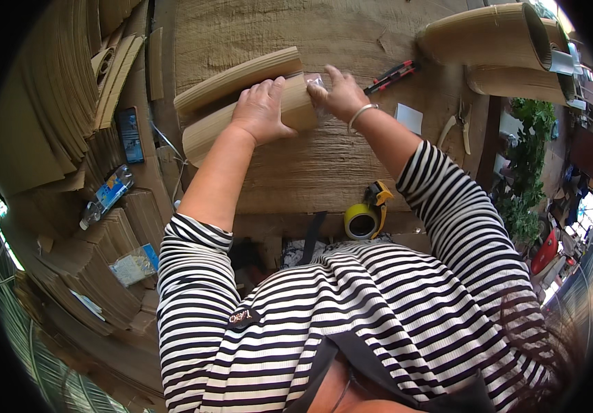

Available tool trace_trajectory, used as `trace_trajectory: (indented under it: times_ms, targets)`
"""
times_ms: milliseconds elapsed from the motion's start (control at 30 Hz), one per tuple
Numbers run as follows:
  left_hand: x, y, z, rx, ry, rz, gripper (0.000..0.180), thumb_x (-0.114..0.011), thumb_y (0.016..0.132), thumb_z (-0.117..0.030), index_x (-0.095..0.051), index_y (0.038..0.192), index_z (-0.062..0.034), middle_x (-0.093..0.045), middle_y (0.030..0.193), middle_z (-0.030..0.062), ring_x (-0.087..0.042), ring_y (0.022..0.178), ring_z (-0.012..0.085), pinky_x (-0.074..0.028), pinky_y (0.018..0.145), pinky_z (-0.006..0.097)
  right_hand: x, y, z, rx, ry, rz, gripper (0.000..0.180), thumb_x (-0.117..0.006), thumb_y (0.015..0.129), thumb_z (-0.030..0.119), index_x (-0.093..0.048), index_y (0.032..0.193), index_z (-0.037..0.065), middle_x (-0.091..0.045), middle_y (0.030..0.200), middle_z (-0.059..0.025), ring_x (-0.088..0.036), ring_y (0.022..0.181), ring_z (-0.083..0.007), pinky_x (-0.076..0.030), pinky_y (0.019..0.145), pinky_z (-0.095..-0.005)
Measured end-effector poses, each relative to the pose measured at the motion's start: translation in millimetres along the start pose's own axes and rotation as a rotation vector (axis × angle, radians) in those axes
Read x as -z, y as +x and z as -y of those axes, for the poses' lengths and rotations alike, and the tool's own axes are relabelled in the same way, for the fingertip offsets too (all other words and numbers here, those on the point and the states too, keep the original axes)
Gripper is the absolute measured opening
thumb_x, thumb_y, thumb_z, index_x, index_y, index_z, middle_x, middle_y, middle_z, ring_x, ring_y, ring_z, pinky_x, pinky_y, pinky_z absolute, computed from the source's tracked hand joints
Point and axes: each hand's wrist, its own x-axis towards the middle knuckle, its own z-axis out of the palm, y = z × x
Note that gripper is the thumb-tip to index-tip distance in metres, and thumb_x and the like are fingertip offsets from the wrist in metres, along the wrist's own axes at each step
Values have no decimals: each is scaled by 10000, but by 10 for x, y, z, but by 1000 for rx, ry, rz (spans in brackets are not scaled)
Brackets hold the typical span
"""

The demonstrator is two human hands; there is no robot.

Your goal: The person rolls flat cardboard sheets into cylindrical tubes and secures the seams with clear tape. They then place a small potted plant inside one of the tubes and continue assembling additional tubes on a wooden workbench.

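A curled sheet of corrugated cardboard (pixel 207 138) lies on the wooden table, its two long sides rolled up with a gap between. My left hand (pixel 262 113) wraps over the nearer roll, thumb along its front and fingertips over its upper edge. At the cardboard's right end, my right hand (pixel 343 96) is slightly blurred and pinches a small shiny piece of clear film (pixel 315 81), which looks like tape. A red-and-black utility knife (pixel 390 76) lies just beyond that hand. To the right of my wrist is a small white paper square (pixel 408 118).
Finished-looking cardboard tubes (pixel 482 41) lie at the far right. Pruning shears (pixel 461 127) rest near the table's right edge. A yellow tape dispenser (pixel 364 219) sits at the front edge. Stacked cardboard (pixel 41 89), a phone (pixel 130 134) and a plastic bottle (pixel 108 196) are at left.
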Motion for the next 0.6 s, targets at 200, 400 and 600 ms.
trace_trajectory:
  times_ms: [200,400,600]
  targets:
    - [68,43,-17,-6,-21,6,1213,-920,573,-556,-385,1528,-32,-517,1470,186,-480,1392,314,-379,1169,429,-343,-458,-208,875,-648,-240,766,-717,840,247,-406,1537,176,-302,1595,-133,-258,1494,-489,-460,947,-692]
    - [396,309,102,18,-146,213,1079,-880,548,-520,-477,1420,-28,-631,1327,202,-616,1233,343,-502,1060,400,-391,-68,-105,836,-653,-175,852,-737,830,223,-309,1566,192,-316,1573,-124,-279,1474,-502,-604,889,-518]
    - [308,777,499,-32,-336,411,1036,-918,552,-475,-500,1403,-57,-651,1298,185,-617,1227,337,-484,1074,411,-153,96,209,712,-651,-17,988,-840,740,231,-305,1567,150,-353,1546,-124,-359,1409,-460,-534,1062,-486]
